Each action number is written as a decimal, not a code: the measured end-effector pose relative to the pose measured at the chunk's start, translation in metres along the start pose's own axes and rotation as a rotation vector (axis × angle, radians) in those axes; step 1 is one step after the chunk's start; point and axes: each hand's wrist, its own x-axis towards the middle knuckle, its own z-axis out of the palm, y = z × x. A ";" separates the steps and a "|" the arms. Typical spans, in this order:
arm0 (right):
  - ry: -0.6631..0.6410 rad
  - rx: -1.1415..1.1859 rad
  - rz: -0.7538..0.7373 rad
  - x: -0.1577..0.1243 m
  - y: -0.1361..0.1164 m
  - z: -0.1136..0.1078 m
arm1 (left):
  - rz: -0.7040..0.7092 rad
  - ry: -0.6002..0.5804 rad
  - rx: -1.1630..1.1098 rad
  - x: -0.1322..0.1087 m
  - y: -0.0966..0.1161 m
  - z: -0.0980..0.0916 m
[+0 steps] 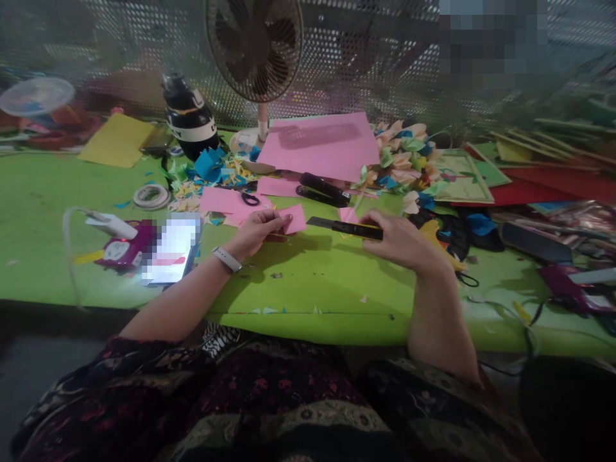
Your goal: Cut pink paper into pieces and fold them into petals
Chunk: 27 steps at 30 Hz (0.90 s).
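Note:
Between the thumb and fingers of my left hand point(262, 230) is a small piece of pink paper point(297, 220), held just above the green table. My right hand point(399, 239) grips a black and yellow box cutter point(357, 230), its blade out and pointing left toward the paper, a short gap apart from it. Behind my left hand lie pink paper strips point(219, 200) with black-handled scissors point(250, 199) on them. A black stapler point(323, 190) rests beyond the two hands, and a small pink scrap point(346, 215) lies near the cutter.
A large pink sheet point(320, 144) lies in front of a fan point(255, 45). Paper flowers point(404, 154) are heaped beside it. To the left are a bottle point(190, 122), a tape roll point(151, 196) and a lit phone point(172, 250). A cable point(532, 330) hangs at the right edge.

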 end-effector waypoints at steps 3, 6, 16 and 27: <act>-0.009 -0.003 0.000 0.000 -0.001 0.000 | -0.003 -0.002 0.026 0.000 0.000 0.000; -0.009 0.005 -0.008 -0.001 -0.002 -0.001 | -0.013 0.006 0.021 0.000 -0.001 -0.001; 0.009 -0.015 -0.008 -0.001 -0.005 -0.005 | -0.019 0.009 -0.013 0.001 0.000 -0.002; 0.009 -0.044 -0.020 -0.001 -0.003 -0.002 | 0.006 -0.001 -0.028 0.002 -0.003 -0.002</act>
